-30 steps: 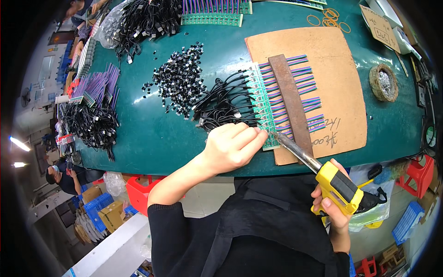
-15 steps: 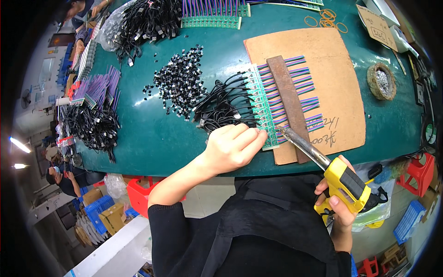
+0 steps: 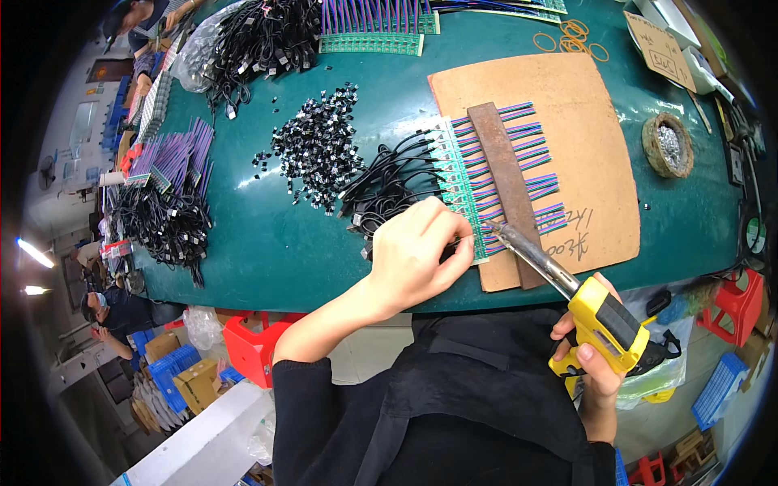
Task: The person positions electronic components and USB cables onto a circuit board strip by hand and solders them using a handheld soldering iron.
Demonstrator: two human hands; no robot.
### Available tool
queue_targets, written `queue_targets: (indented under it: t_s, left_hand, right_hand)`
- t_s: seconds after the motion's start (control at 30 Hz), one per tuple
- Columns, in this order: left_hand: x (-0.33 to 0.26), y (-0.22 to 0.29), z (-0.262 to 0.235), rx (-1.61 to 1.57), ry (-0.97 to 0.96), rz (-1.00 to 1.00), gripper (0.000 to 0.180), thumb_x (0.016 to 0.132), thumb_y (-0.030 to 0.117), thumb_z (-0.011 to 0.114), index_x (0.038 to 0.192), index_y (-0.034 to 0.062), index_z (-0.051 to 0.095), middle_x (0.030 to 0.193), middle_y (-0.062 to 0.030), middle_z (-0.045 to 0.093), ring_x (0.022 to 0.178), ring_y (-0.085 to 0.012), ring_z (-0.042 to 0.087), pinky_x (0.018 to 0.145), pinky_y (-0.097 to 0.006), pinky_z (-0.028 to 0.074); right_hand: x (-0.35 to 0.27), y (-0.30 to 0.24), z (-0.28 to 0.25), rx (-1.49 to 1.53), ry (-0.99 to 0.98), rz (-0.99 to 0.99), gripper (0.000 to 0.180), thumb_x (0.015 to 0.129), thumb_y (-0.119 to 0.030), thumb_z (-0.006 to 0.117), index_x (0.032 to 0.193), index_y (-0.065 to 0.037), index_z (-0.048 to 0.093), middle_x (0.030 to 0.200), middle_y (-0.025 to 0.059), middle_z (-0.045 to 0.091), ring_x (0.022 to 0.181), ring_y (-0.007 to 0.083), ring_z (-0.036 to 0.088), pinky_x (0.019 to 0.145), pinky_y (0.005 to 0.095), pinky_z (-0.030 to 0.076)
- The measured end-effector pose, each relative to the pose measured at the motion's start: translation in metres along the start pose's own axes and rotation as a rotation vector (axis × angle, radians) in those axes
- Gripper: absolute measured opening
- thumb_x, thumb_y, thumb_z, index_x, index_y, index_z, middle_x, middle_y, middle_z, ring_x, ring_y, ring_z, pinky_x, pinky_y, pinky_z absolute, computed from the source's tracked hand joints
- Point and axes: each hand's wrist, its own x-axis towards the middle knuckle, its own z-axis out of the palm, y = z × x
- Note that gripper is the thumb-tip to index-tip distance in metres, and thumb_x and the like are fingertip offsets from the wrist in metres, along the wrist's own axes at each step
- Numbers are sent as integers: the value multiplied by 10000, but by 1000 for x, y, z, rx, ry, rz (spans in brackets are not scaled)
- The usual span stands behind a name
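Observation:
My right hand is wrapped around a yellow and black soldering gun. Its metal tip rests at the near end of a green circuit board strip. Fingers curled in a pinch, my left hand is at the near left edge of that strip; what it grips is hidden. Black cables run from the strip's left side, partly under my left hand. Coloured wires stick out on its right, crossed by a rusty flat metal bar lying on a cardboard sheet.
Small black parts lie heaped on the green table. Bundled cables and more boards are at the left and back. A round bowl holding silvery bits and some rubber bands are at the right. Co-workers are at the far left.
My left hand has shifted slightly up and right, its fingers turning so the pinch shows more. The soldering gun's tip stays almost in place. A background person's arm has lowered.

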Motion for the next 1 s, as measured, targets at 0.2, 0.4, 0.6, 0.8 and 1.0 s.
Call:
queue_targets:
  t_s: [0.2, 0.4, 0.6, 0.8, 1.0]
  left_hand:
    - [-2, -3, -7, -158, -58, -128, 98, 750, -6, 687, 818, 20, 622, 752, -48, 566, 628, -133, 568, 566, -242, 477]
    - [-8, -14, -8, -102, -53, 36, 177, 699, 27, 744, 852, 42, 655, 668, -38, 509, 560, -163, 507, 499, -277, 420]
    - [-9, -20, -3, 12, 9, 214, 200, 649, 29, 759, 822, 62, 665, 599, -19, 452, 499, -162, 450, 439, -292, 359]
    - [-6, -19, -4, 0, -25, 172, 156, 668, 35, 748, 790, 55, 653, 591, -28, 453, 500, -174, 467, 443, -304, 375]
    - [-3, -17, -6, -2, -36, 164, 138, 672, 39, 745, 766, 50, 644, 590, -38, 456, 502, -187, 475, 444, -313, 379]
  right_hand:
    - [-2, 1, 2, -21, 25, 21, 833, 708, -192, 614, 1401, 62, 228, 852, 173, 599, 753, 212, 602, 530, 272, 530]
    - [-2, 2, -2, 4, -8, 13, 825, 709, -183, 622, 1392, 76, 238, 821, 162, 597, 670, 196, 597, 534, 270, 531]
    - [-2, 0, -3, -5, -36, 52, 736, 708, -119, 647, 1358, 64, 352, 794, 139, 637, 646, 157, 621, 584, 245, 526]
    - [0, -1, 0, -39, -29, 90, 722, 705, -90, 649, 1352, 63, 367, 812, 148, 646, 662, 148, 630, 587, 241, 524]
    - [-1, -2, 1, -112, -1, 87, 808, 691, -160, 638, 1381, 66, 284, 777, 135, 602, 633, 167, 593, 521, 238, 501]
